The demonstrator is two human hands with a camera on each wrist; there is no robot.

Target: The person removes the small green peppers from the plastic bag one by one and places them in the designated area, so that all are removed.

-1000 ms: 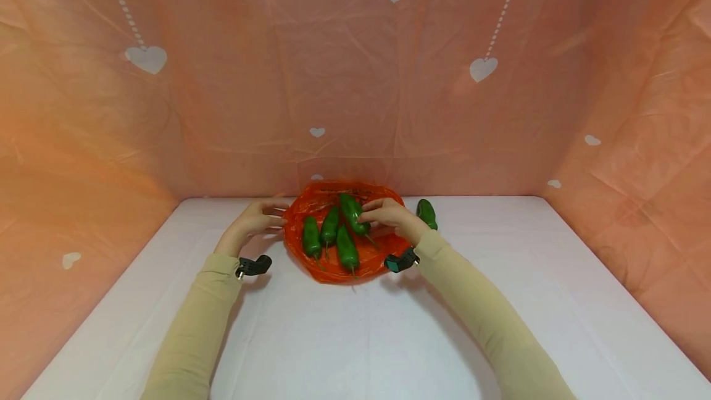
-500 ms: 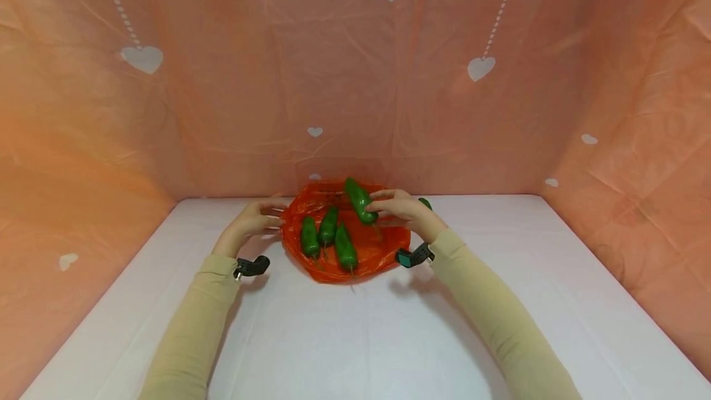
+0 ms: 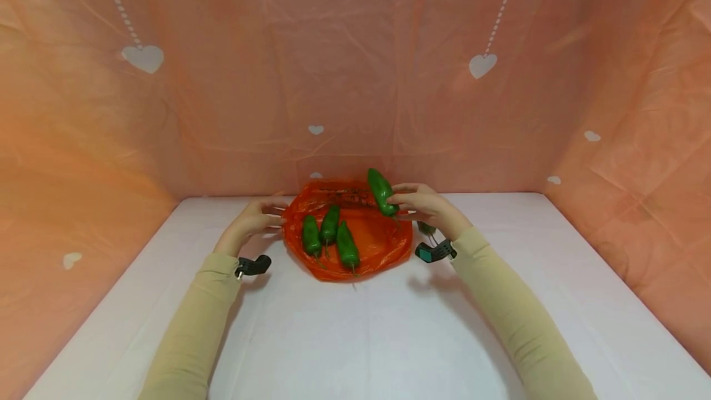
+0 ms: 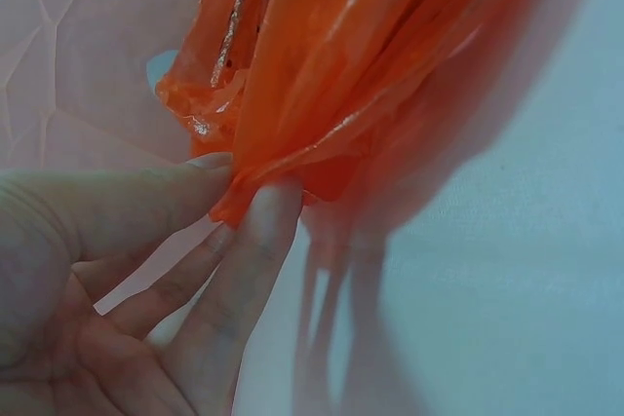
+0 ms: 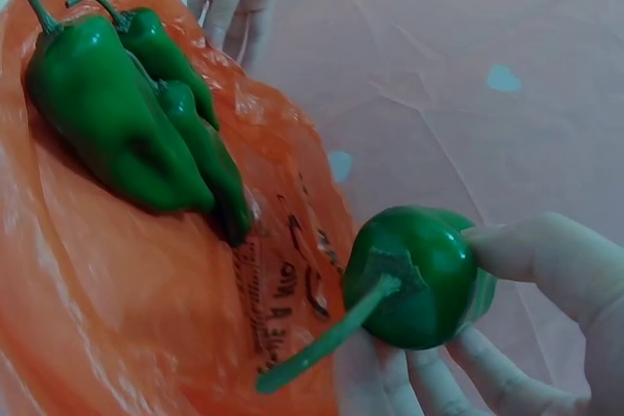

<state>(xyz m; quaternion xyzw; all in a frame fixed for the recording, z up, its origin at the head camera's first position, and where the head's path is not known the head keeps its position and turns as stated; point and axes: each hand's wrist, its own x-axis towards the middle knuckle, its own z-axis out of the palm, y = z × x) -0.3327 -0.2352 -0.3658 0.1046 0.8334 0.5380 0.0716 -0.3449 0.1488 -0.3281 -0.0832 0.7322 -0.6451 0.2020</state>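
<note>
An orange plastic bag (image 3: 372, 241) lies spread on the table, and 3 green peppers (image 3: 347, 245) rest on it toward its left side. My left hand (image 4: 185, 270) pinches the bag's left edge between thumb and finger. Above the bag's far right part, my right hand (image 3: 424, 204) holds another green pepper (image 3: 381, 191) by its side, lifted off the bag. In the right wrist view this pepper (image 5: 409, 275) shows its stem end toward the camera, with thumb and fingers on either side of it.
A further green pepper (image 3: 426, 228) lies on the white table (image 3: 311, 338) right of the bag, partly hidden by my right hand. An orange cloth with white hearts (image 3: 355, 79) hangs as a wall behind and along both sides.
My right hand has raised its pepper from the bag and carried it to the right. The left hand stays at the bag's edge. The pepper on the table is now mostly covered.
</note>
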